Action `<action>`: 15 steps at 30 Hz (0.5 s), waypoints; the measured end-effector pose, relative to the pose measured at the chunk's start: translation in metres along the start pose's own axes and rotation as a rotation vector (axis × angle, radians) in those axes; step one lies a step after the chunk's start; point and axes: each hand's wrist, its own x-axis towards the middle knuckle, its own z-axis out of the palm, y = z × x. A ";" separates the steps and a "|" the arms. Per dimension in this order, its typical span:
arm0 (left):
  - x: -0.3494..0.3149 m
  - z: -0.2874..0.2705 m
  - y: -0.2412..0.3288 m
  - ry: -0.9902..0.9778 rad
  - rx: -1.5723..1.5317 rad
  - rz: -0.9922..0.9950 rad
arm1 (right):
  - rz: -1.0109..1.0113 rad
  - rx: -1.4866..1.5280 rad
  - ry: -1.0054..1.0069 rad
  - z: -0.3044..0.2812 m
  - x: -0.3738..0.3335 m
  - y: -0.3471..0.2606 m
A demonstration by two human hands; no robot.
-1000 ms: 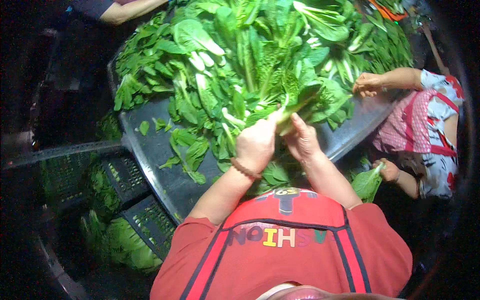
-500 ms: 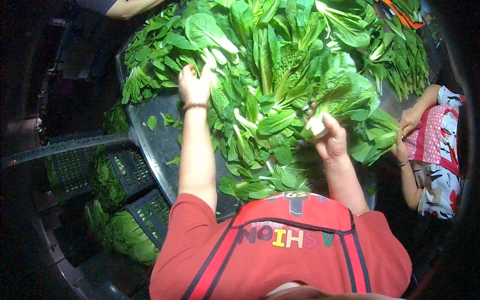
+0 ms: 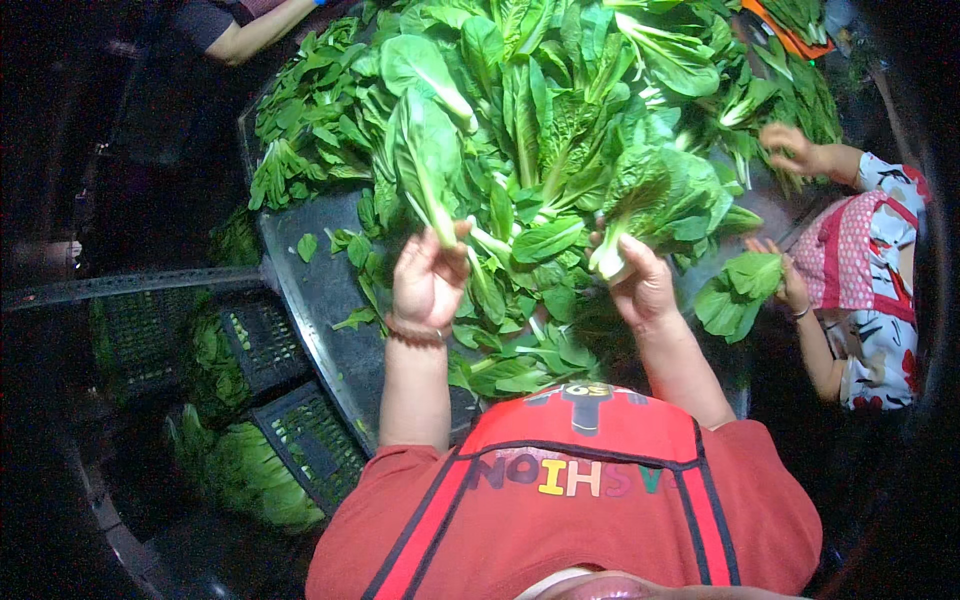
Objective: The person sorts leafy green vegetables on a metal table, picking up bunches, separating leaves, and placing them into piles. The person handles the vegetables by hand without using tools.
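Pinched by its pale stem in the left grip (image 3: 430,280): a long leafy green (image 3: 425,150), above the heap. Pointing long ways, stem to the chest and leafy top far out, leaning a bit left. Held by its fat white foot in the right grip (image 3: 642,285): a wide crinkly green (image 3: 672,195), fanned out and to the right. Well apart, not touching, stem ends both toward the body.

Under and past both: a big heap of greens (image 3: 520,130) on the dark worktop (image 3: 325,290). Off to the right, nearer to the right grip: a co-worker's hand (image 3: 790,285) with a leafy bunch (image 3: 740,295). Low on the left: black crates (image 3: 310,450) with holes.

For writing: big bright letters (image 3: 560,475) across the red shirt (image 3: 400,490), and small print on the red apron (image 3: 500,430). No label to see on the greens in either grip.
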 end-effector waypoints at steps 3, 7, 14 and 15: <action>-0.009 0.002 -0.023 -0.091 0.045 0.028 | 0.049 -0.011 -0.025 -0.002 -0.006 0.006; -0.020 0.037 -0.055 -0.090 1.155 0.522 | 0.024 -0.110 0.148 0.006 -0.014 0.021; -0.022 0.078 -0.098 -0.337 1.974 0.760 | -0.008 0.133 -0.007 -0.004 -0.027 0.025; -0.021 0.079 -0.097 -0.369 2.051 0.726 | -0.030 0.119 -0.011 -0.005 -0.028 0.025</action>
